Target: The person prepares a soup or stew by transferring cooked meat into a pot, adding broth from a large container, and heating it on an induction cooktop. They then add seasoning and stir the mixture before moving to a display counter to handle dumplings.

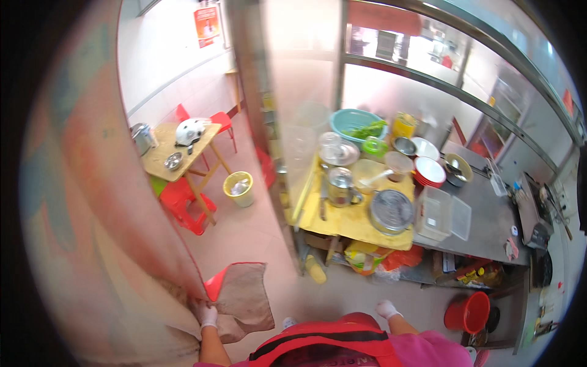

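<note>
My left hand, in a white glove, grips the lower part of a patterned door curtain at its edge. One corner of the cloth, brownish with a red trim, folds out to the right of the hand. My right hand, also gloved, hangs low beside my body, apart from the worktable. Nothing shows in it, and how far its fingers are curled is unclear. A red apron with a black band covers my front.
A yellow-covered table holds a lidded metal pot, a steel jug and a teal basin with greens. Bowls stand farther right. Red bucket at right. Beyond the doorway: wooden table, red stool, yellow bin.
</note>
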The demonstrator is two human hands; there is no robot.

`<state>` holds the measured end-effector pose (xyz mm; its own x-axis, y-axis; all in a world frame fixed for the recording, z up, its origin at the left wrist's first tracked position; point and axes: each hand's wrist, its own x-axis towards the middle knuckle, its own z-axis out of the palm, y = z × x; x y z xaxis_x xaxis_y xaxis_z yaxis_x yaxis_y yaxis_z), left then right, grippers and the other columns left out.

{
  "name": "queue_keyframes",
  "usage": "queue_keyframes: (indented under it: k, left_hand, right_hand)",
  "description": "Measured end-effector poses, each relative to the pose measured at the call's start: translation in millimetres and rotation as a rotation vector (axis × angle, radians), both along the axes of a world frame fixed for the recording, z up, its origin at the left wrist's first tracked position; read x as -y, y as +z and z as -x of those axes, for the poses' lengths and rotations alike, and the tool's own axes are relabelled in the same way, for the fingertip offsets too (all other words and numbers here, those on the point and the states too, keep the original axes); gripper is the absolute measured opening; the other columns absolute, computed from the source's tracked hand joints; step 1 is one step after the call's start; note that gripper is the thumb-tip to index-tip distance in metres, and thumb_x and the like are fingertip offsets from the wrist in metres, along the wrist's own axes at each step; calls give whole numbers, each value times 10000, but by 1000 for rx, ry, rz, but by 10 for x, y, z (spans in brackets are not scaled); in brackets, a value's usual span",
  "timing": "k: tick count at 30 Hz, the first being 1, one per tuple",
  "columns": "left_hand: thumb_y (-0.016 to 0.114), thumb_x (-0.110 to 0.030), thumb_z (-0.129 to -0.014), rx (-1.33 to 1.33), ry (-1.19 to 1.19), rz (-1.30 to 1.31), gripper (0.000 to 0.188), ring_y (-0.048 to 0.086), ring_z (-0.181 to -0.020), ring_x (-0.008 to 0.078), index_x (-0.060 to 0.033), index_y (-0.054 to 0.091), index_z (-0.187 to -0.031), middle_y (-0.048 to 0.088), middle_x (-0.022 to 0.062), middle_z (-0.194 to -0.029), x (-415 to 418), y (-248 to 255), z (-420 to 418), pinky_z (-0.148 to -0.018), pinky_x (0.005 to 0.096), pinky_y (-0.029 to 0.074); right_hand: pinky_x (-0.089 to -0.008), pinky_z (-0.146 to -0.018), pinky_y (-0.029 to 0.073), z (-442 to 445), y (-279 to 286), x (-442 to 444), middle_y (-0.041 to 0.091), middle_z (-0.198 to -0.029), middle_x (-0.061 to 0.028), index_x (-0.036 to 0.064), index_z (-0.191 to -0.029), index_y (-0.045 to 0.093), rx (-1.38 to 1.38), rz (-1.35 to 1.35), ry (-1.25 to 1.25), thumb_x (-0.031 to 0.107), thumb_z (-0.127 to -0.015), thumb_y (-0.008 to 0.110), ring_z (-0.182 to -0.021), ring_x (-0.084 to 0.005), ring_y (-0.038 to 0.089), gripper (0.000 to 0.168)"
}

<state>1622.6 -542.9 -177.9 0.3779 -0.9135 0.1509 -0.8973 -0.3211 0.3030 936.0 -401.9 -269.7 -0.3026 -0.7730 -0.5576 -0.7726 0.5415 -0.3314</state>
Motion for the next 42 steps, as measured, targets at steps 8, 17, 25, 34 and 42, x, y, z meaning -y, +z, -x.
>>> queue_keyframes:
  k: [8, 17, 25, 34, 42]
  left_hand:
    - [530, -167, -747, 16, 772, -328, 411, 126, -1341, 477, 53, 600, -1087, 229, 237, -1451, -184, 799, -1796, -1107, 526, 146]
    - [508, -204, -775, -59, 1020, -473, 407, 228, -1299, 419, 13, 604, -1106, 329, 225, -1374, 499, 956, -2387, -1078, 474, 220]
    - [509, -239, -787, -218, 540, -646, 393, 345, -1226, 381, 4, 619, -1075, 431, 229, -1270, 2751, 294, -2565, -1033, 443, 288]
    - [510, -279, -801, -336, -248, -929, 384, 477, -1145, 339, -6, 636, -1040, 546, 233, -1152, 5833, -764, -2114, -983, 409, 365]
    - [540, -310, -807, -544, -665, -530, 355, 639, -864, 263, 3, 655, -928, 661, 190, -895, 9647, -147, 160, -809, 371, 479]
  right_hand:
    - [-436, -766, 479, -3604, 1006, 3042, 640, -894, -197, 66, -899, 642, 314, 220, 961, 271, -820, 484, -849, -373, 613, 271]
    - [-412, -867, 487, -5101, 1336, 5967, 630, -1109, -160, 55, -1053, 663, -33, -43, 829, 131, -771, 518, -1026, -334, 606, 326]
    - [-410, -858, 492, -4834, 1615, 8057, 617, -1129, -165, 51, -1067, 650, -108, -69, 705, 165, -799, 499, -1046, -323, 597, 328]
    - [-422, -876, 465, -4406, 1630, 9191, 632, -1054, -195, 43, -1004, 663, 53, -21, 908, 271, -808, 515, -990, -354, 599, 335]
    - [-428, -787, 505, -1821, 1186, 9815, 644, -1005, -190, 50, -968, 659, -72, 54, 163, 198, -761, 518, -882, -346, 636, 291]
